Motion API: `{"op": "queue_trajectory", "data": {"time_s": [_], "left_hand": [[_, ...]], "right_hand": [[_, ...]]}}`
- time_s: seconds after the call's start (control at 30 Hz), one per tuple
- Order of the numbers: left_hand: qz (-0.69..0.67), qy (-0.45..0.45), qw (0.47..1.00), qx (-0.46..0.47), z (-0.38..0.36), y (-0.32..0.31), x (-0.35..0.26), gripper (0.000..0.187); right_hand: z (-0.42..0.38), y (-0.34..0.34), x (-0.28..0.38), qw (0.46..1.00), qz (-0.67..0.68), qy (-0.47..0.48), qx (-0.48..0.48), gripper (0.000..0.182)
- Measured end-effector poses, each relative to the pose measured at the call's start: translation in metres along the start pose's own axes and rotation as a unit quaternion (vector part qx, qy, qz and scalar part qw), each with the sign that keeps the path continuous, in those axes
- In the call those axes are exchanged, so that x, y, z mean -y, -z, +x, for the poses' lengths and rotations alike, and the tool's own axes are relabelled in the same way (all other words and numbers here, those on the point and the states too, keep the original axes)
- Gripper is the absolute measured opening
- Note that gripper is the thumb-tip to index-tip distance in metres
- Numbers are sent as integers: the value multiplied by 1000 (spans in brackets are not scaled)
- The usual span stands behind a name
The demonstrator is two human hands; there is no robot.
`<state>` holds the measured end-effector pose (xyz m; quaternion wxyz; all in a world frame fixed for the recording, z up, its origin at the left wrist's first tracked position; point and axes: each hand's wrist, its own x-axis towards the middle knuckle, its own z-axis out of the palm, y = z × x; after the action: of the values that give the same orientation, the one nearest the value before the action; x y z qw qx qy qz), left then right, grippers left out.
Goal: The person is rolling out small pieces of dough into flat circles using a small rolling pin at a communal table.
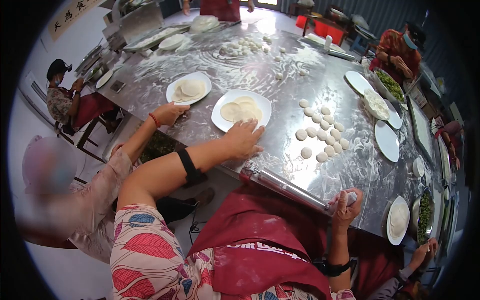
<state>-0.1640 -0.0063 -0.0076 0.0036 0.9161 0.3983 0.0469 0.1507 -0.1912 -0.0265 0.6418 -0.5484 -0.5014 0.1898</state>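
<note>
The right hand [345, 209] grips a metal rolling pin [291, 189] — the left hand [242, 140] touches dough rounds [242, 107].

The right hand [344, 212] hides part of the rolling pin's handle [352, 198]. Left of that grip, the left hand [242, 140] covers part of the wrappers [230, 111], their number hard to tell. Farther left, a person's head [50, 162] is blurred; far beyond the grip, another person [220, 11] loses the head to the top edge.

Maroon apron [265, 227], leaf-print sleeve [145, 252]
</note>
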Motion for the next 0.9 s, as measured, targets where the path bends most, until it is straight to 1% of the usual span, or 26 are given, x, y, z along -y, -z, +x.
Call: {"op": "queue_trajectory", "data": {"time_s": [0.1,0.2,0.27,0.37,0.4,0.5,0.53,0.63,0.67,0.73,0.77,0.87,0.9], "left_hand": [[-25,5,1000,-15,-1,2,-5,61],[6,5,1000,-26,-4,0,-1,58],[-73,2,997,4,1,7,-2,49],[-165,-2,986,36,17,35,-19,33],[-192,-4,980,45,26,40,-26,28],[-205,-75,975,-45,57,35,-47,18],[-206,-67,976,-3,68,37,-57,21],[-186,-37,979,71,98,25,-86,25],[-175,-25,981,85,104,21,-93,30],[-131,-3,987,91,113,8,-106,31],[-109,9,990,94,116,0,-109,31],[-125,12,992,-4,117,-25,-110,30],[-148,7,988,42,117,-19,-109,29]], "right_hand": [[-3,-3,2,1000,13,-14,-8,17],[-1,-1,4,999,21,-35,-1,17],[0,-3,6,999,30,-31,-6,16],[0,-5,1,999,25,6,-27,15],[0,-5,3,999,25,-3,-22,16],[0,-3,5,999,26,-23,-10,16],[0,-3,3,999,28,-26,-7,16],[1,-2,7,999,36,-39,0,16],[0,-1,5,999,37,-38,2,16],[0,-1,7,998,42,-46,3,17],[0,0,6,999,31,-34,1,16],[-1,1,5,1000,-10,-12,1,15],[0,2,11,1000,-28,-11,5,15]]}}
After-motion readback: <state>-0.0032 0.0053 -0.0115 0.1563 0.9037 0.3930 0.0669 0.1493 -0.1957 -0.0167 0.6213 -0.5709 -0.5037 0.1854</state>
